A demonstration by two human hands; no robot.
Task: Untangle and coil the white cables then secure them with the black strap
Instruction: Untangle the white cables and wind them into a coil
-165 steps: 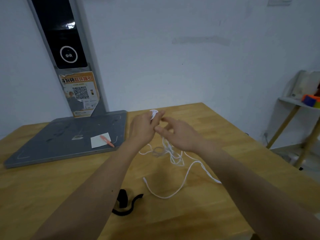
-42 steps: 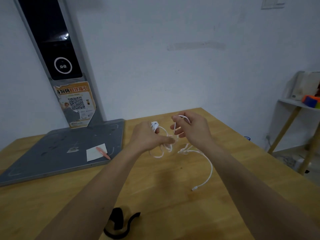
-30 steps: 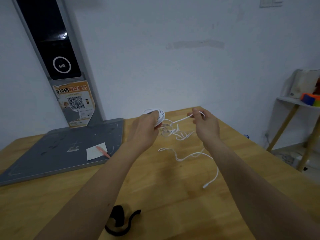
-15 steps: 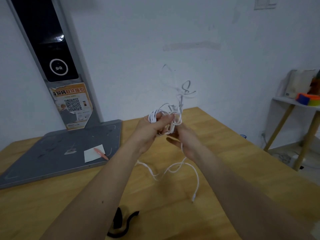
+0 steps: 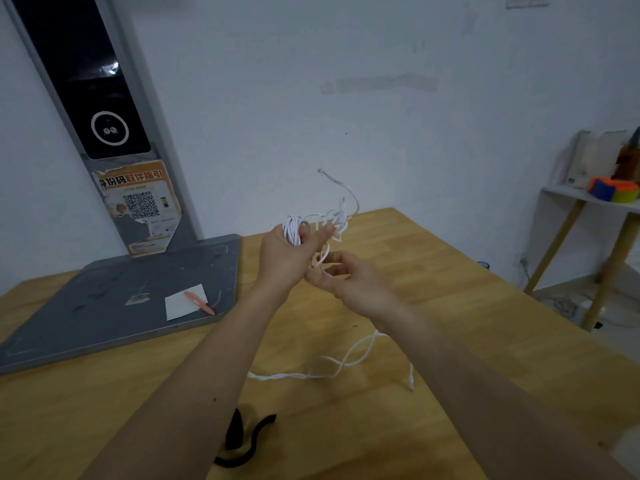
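Note:
My left hand [image 5: 284,258] is raised above the wooden table [image 5: 450,306] and grips a small coil of the white cables [image 5: 293,230]. A tangled bunch and a loose end of the cables stick up to its right. My right hand [image 5: 349,282] sits just below and to the right, with its fingers pinched on a strand. Twisted slack trails under my right forearm down onto the table, ending in a plug near the front right. The black strap [image 5: 242,441] lies curled on the table by my left forearm.
A grey flat base [image 5: 104,306] with a tall black-and-grey post [image 5: 104,98] stands at the back left, with a white paper slip [image 5: 183,304] and an orange pen [image 5: 199,301] on it. A white shelf [image 5: 595,202] with colourful objects stands to the right, beyond the table's edge.
My right hand has dropped lower and pulled a strand down from the bunch. The trailing slack has settled flatter on the table. The upward-flung loose end sits lower.

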